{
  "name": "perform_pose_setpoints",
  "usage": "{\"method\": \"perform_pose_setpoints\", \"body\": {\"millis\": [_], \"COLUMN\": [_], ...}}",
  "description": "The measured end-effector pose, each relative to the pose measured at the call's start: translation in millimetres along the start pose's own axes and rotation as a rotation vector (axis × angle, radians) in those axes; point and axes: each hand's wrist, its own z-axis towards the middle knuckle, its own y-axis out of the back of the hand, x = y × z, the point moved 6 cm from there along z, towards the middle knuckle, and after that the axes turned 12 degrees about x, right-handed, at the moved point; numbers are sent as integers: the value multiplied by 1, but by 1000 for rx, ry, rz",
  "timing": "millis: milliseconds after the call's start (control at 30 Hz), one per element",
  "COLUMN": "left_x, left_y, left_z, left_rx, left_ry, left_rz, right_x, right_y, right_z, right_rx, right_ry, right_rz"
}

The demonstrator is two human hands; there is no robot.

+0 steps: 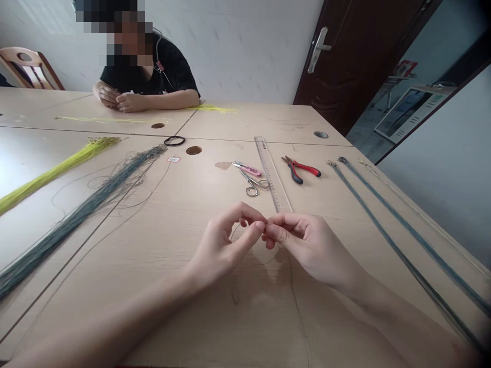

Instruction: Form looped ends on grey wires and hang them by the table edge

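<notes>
My left hand [230, 243] and my right hand [303, 240] meet at the fingertips over the middle of the table. Each pinches a thin dark cord [294, 294], which hangs down and trails along the tabletop toward me. The exact spot of the pinch is hidden by the fingers. Just beyond my hands lies a clear ruler [270, 171]. Left of it are silver scissors [253, 185] and pink-handled thread snips [248, 168]; on its right, red and black pliers [297, 168] lie with their handles spread.
A grey-blue cord bundle [88, 197] and a yellow cord bundle [65, 168] stretch across the left side. Finer blue strands [395, 204] run along the right. A black ring [174, 140] and a small label [174, 159] lie farther back. Opposite sits a person in black [172, 66], hands together.
</notes>
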Motion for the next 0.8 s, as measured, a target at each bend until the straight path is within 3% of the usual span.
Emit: {"method": "perform_pose_setpoints", "body": {"millis": [367,567,800], "left_x": [-4,-2,-8], "left_y": [-1,0,1], "left_z": [2,1,-1], "left_rx": [75,66,61], "left_ry": [-135,-138,-130], "left_rz": [-96,-123,-107], "right_x": [-1,0,-1], "right_y": [-3,-4,-9], "right_z": [2,2,2], "right_rx": [126,122,189], "right_ry": [4,-2,18], "right_rz": [201,232,424]}}
